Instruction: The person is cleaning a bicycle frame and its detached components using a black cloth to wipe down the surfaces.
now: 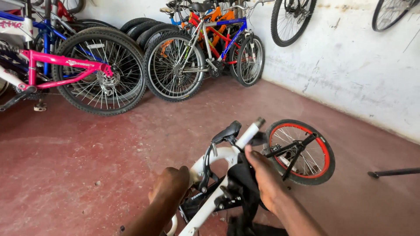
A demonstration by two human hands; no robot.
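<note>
2 hands grip the white bike frame (218, 192): left hand (171, 187) clenched on it, right hand (264, 177) grasping black cloth (240, 183).

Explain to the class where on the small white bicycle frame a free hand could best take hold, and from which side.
Judging by its pose, the bare white frame tube just below the open end, reached from above: it is slim, round, angled upward and clear of the red-rimmed wheel.
</note>
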